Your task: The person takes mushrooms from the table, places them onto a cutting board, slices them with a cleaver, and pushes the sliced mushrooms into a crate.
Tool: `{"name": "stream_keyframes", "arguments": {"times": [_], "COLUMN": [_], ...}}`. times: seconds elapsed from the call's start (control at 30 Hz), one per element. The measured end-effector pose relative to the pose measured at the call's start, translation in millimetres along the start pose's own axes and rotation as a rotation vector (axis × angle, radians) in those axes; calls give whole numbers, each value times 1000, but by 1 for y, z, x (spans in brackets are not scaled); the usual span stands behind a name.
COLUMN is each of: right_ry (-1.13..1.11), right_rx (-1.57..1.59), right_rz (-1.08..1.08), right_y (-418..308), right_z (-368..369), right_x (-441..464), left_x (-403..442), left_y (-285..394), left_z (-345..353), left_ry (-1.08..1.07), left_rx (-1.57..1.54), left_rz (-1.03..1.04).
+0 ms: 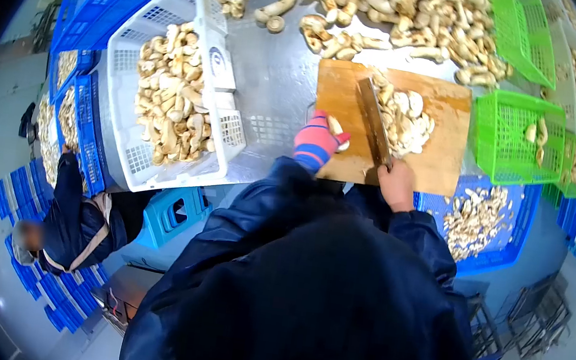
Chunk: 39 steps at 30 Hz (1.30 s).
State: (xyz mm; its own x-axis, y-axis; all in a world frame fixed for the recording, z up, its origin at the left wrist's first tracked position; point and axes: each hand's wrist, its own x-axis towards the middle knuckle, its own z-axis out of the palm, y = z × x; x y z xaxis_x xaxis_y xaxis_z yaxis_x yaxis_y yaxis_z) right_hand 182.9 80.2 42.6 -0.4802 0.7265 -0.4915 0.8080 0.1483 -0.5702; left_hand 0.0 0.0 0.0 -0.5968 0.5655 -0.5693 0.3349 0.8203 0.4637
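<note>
My left hand (pixel 317 142), in a pink and blue striped glove, is closed around a pale mushroom (pixel 335 126) at the left side of the wooden cutting board (pixel 447 113). My bare right hand (pixel 396 184) grips the handle of a knife (pixel 375 124) near the board's front edge. The broad blade points away from me, standing between the held mushroom and a heap of cut mushroom pieces (pixel 409 126) on the right of the board.
Whole mushrooms (pixel 409 15) are piled behind the board on the metal table (pixel 265 69). A white basket (pixel 159 178) of mushrooms stands left. Green baskets (pixel 516 140) and a blue crate (pixel 522 237) with trimmings are right. Another person (pixel 81 226) works at far left.
</note>
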Motion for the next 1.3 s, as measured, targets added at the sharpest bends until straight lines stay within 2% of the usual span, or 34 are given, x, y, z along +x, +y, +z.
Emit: {"name": "stream_keyframes", "arguments": {"times": [0.07, 0.1, 0.17, 0.2, 0.27, 0.37, 0.4, 0.43, 0.5, 0.53, 0.57, 0.63, 0.7, 0.73, 0.83, 0.87, 0.93, 0.97, 1.03, 1.07, 1.1, 1.13, 1.2, 1.23, 1.3], "right_ry": [40, 80, 91, 56, 89, 98, 93, 87, 78, 83, 89, 142, 128, 130, 119, 104, 60, 31, -29, -125, -136, -145, -165, -168, -168], "right_rx": [17, 25, 20, 35, 28, 7, 2, -3, -36, -50, -64, -16, -13, -20, -13, 7, 52, 75, 115, 231, 274, 321, 369, 335, 271], "right_rz": [11, -31, -12, 9, -30, -59, -57, -50, -35, -43, -54, -84, -85, -87, -71, -55, -25, -11, 21, 136, 143, 150, 176, 160, 126], "right_y": [13, -12, -12, -11, -15, -9, -10, -10, -10, -11, -11, -8, -5, -7, -9, -8, -4, 0, -4, -11, -12, -12, -19, -22, -26], "right_z": [-2, 6, 6, 11, 16, 15, 14, 14, 15, 15, 15, 19, 19, 18, 17, 18, 18, 16, 10, 1, 1, 2, -2, -1, 2], "right_x": [-5, 14, 3, -1, 2, 0, -2, -4, -4, -5, -5, -6, -3, -3, -4, -2, 1, 3, 3, 0, 0, -1, -4, -5, -5], "left_x": [3, 33, 49, 57, 93, 143, 169, 181, 208, 201, 195, 198, 205, 211, 167, 136, 106, 83, 59, 48, 56, 58, 59, 36, 25], "left_y": [17, 14, 15, 11, 19, 37, 33, 35, 41, 51, 57, 55, 33, 20, 3, 3, 1, 4, -5, -6, -27, -37, -42, -19, -17], "left_z": [23, -5, -9, -14, -56, -109, -117, -129, -146, -158, -164, -157, -137, -126, -109, -107, -100, -96, -83, -78, -57, -54, -43, -50, -35], "left_ry": [192, 239, 217, 382, 524, 604, 685, 580, 28, -170, -306, -221, -4, 72, -18, 74, -104, -211, -386, -302, -163, 1, -169, -35, 142], "left_rx": [125, 105, 65, -78, -189, -383, -294, -175, 18, 91, -75, 126, 100, -90, -1228, -1084, -1474, -1646, -1781, -1710, -1553, -1233, -1652, -1494, -996], "left_rz": [227, 252, 253, 207, 206, 223, 311, 352, 217, 206, 158, 251, 379, 354, 207, 373, 363, 448, 519, 512, 571, 661, 381, 362, 645]}}
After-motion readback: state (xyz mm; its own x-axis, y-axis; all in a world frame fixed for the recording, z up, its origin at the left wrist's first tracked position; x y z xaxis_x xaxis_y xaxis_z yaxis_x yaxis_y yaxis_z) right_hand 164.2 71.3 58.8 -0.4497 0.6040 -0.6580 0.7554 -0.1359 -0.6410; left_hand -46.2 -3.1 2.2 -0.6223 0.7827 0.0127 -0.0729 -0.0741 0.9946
